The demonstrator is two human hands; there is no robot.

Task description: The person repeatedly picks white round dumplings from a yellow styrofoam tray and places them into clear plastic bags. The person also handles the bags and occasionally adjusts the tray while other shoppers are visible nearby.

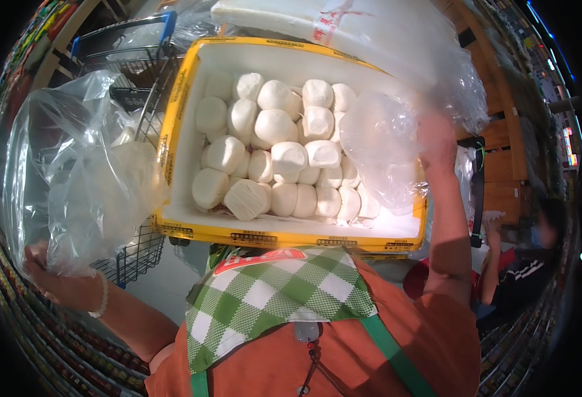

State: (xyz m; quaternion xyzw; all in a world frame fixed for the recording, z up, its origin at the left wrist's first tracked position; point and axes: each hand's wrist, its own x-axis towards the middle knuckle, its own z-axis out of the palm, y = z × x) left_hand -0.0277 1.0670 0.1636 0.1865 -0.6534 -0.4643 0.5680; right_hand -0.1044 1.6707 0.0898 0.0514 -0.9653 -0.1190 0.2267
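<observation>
A white foam box with yellow tape around its rim (254, 240) stands before me, holding several white steamed buns (289, 158) in stacked rows. At the left, my left hand (62, 282) grips the lower edge of a large clear plastic bag (85, 164). Pale rounded shapes show through that bag, beside the box's left wall. Over the right end of the box, my right hand (436, 141) holds a smaller clear plastic bag (378, 144). It hangs over the rightmost buns and hides part of them; I cannot tell whether anything is inside it.
A wire shopping cart (139, 255) stands left of the box. Behind the box lies a white foam lid (291, 17) bearing red writing, with plastic film (450, 64) over its right side. Wooden shelving (504, 166) and another person (519, 273) are at the right.
</observation>
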